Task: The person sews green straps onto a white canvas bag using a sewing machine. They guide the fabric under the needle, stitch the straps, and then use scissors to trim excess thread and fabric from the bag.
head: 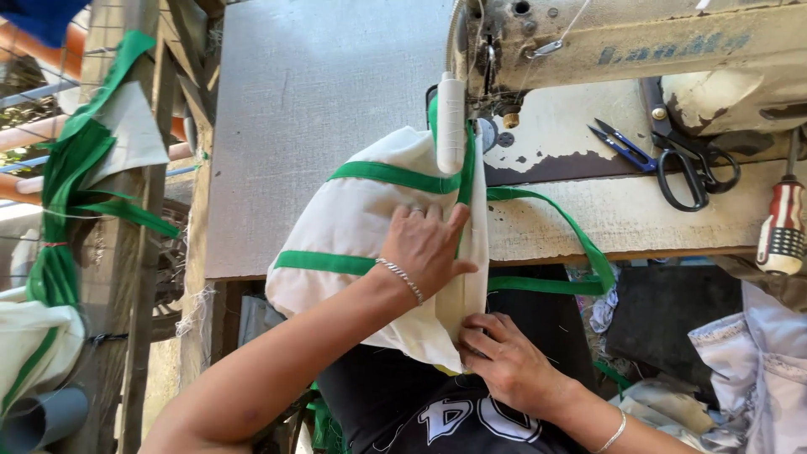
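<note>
A white cloth bag with green straps lies on the sewing table, its top edge under the needle of an old beige sewing machine. My left hand, with a silver bracelet and a ring, presses flat on the cloth, fingers spread. My right hand pinches the bag's lower edge near my lap. A loose green strap loop hangs off the table's front edge to the right.
Black scissors, blue thread snips and a red-and-white handled screwdriver lie to the right of the machine. More white and green cloth hangs at the left. A pile of pale fabric sits at the lower right.
</note>
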